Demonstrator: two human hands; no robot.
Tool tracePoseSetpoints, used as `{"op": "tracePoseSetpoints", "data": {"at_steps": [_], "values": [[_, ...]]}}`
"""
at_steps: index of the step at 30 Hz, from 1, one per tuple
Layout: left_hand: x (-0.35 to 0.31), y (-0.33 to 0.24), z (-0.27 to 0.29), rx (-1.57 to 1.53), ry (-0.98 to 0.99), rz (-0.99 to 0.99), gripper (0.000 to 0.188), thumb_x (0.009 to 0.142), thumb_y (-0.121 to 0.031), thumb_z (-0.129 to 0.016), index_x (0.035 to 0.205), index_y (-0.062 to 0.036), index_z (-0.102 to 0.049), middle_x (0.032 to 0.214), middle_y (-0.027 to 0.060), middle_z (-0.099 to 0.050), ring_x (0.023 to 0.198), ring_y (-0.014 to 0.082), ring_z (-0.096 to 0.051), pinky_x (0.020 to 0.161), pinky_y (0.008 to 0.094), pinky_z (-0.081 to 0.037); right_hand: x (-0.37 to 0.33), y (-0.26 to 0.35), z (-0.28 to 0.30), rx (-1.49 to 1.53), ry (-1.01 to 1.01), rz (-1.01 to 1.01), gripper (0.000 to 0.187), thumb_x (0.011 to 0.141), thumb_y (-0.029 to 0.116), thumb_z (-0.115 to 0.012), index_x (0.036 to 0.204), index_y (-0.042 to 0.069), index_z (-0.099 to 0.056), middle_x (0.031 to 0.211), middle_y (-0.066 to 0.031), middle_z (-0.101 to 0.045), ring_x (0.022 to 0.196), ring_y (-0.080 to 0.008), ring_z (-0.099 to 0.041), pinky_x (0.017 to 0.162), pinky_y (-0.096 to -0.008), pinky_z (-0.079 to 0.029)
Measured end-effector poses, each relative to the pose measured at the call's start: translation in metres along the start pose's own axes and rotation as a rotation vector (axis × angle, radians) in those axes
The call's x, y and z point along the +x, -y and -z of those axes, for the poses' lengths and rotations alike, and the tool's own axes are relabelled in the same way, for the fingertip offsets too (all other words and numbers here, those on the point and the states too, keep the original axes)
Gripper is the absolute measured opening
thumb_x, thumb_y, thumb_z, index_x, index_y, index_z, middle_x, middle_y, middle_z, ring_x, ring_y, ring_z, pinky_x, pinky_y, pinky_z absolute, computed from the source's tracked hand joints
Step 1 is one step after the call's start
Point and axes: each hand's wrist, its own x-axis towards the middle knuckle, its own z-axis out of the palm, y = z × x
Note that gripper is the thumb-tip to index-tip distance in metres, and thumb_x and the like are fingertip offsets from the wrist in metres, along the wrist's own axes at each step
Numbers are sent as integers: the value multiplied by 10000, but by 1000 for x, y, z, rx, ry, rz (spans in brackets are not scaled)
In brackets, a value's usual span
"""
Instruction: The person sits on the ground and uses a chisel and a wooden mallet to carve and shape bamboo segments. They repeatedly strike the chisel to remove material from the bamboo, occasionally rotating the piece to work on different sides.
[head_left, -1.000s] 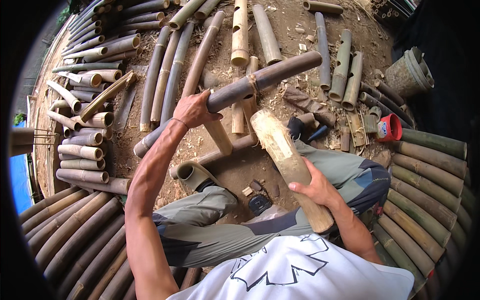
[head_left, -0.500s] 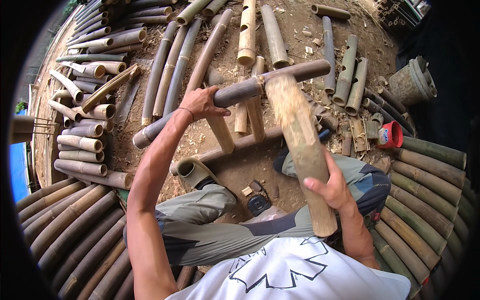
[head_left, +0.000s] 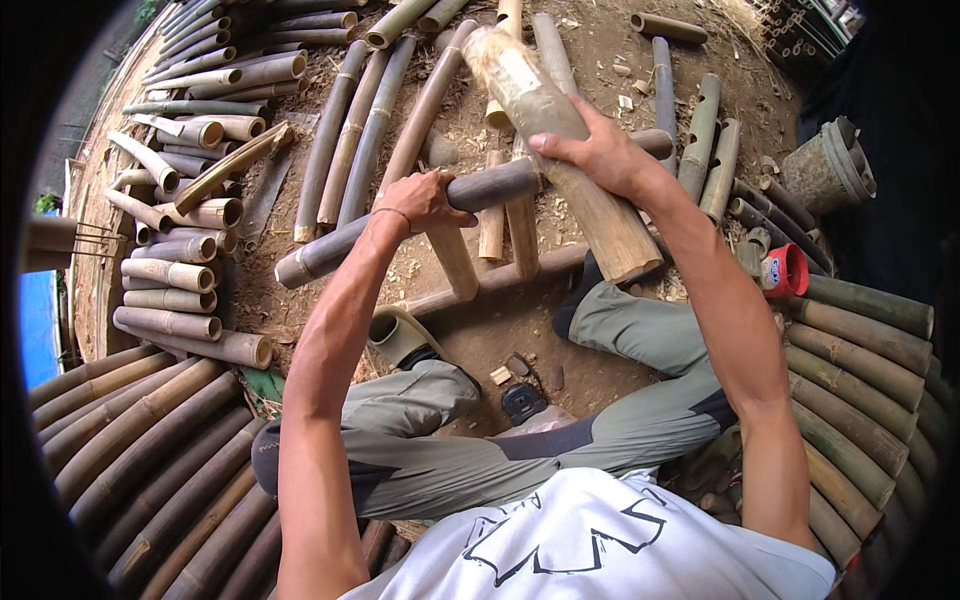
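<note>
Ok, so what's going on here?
The person's left hand holds a dark bamboo tube. The right hand grasps a thick pale wooden club around its middle, its frayed end pointing away from the body. The club crosses over the tube in view; whether they touch is unclear. More bamboo pieces lie on the ground beyond.

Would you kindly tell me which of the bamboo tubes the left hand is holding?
The dark tube lying crosswise, partly hidden by the thick pale piece in the right hand; it alone has the left hand on it.
</note>
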Motion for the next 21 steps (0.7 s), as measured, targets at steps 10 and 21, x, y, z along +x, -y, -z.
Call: {"op": "tracePoseSetpoints", "data": {"at_steps": [10, 21], "values": [[-26, -30, 6, 37, -20, -47, 676, 641, -579, -813, 1096, -90, -705, 904, 174, -727, 870, 342, -703, 788, 429, -545, -20, -25, -31, -136, -103, 8, 1050, 745, 491, -753, 1492, -72, -275, 1369, -292, -526, 1268, -339, -539, 1087, -368, -393], [-42, 2, 0, -224, 155, -98, 710, 639, -534, -866, 1099, -18, -705, 963, 173, -729, 929, 294, -699, 843, 393, -527, -47, -13, -43, -7, -48, 67, 1023, 798, 477, -743, 1515, -55, -243, 1385, -300, -503, 1290, -324, -518, 1089, -356, -390]]}}
